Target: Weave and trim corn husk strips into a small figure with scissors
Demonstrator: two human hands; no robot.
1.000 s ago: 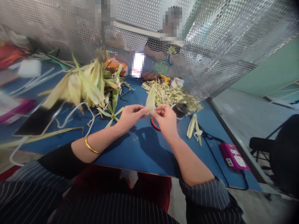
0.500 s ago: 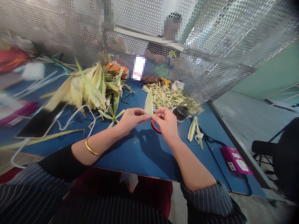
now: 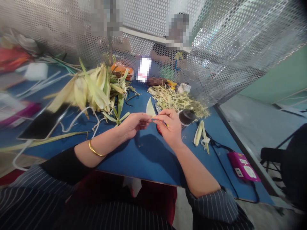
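1. We hold a pale leaf piece (image 3: 150, 109) above the middle of the blue table (image 3: 144, 156), its pointed tip up; its lower end is hidden between our fingertips.
2. Our left hand (image 3: 134, 124) pinches the leaf's base from the left, fingers curled closed on it.
3. Our right hand (image 3: 169, 126) meets it from the right, thumb and forefinger pressed to the same base. A thin grey blade (image 3: 157, 108) shows just above this hand, and a bit of yellow at the fingers; we cannot tell what tool this is or how it is held.
4. A red ring-shaped thing (image 3: 158, 129) lies under the right hand, mostly covered.
5. A dark round container (image 3: 187, 116) stands just right of that hand, beside a heap of leaf trimmings (image 3: 175, 100).
6. A pile of long yellow-green leaves (image 3: 93, 88) lies to the left, blurred at its outer edge.
7. A magenta device (image 3: 243, 166) with a black cable sits near the table's right edge.
8. Behind the perforated metal screen (image 3: 227, 57), another person is only partly visible.
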